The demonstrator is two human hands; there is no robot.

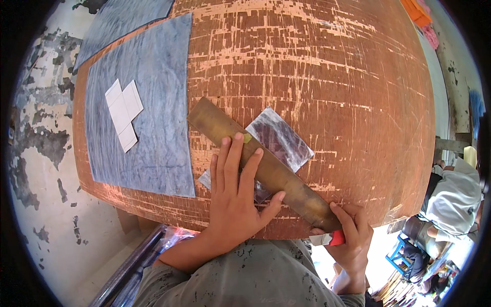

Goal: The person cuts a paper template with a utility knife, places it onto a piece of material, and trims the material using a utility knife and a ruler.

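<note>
A long, worn brown straightedge [302, 192] lies slantwise over a dark, white-streaked sheet [280, 137] near the table's front edge. My left hand [232, 197] presses flat on the straightedge with fingers stretched out, the thumb apart. A small yellow-green patch shows on the straightedge by its fingertips. At the lower right end, my right hand [353, 238] is closed round a red-handled cutter knife [335, 238], its pale blade pointing left. Its fingertips also touch the straightedge's end. Part of the streaked sheet is hidden beneath the straightedge and my left hand.
Blue-grey streaked sheets [163, 102] lie on the left of the scratched brown table [358, 102]. A white cut-out template [123, 115] rests on the nearer one. A peeling wall [41, 169] stands at left. Another person [455, 189] sits at right, near a blue stool [399, 253].
</note>
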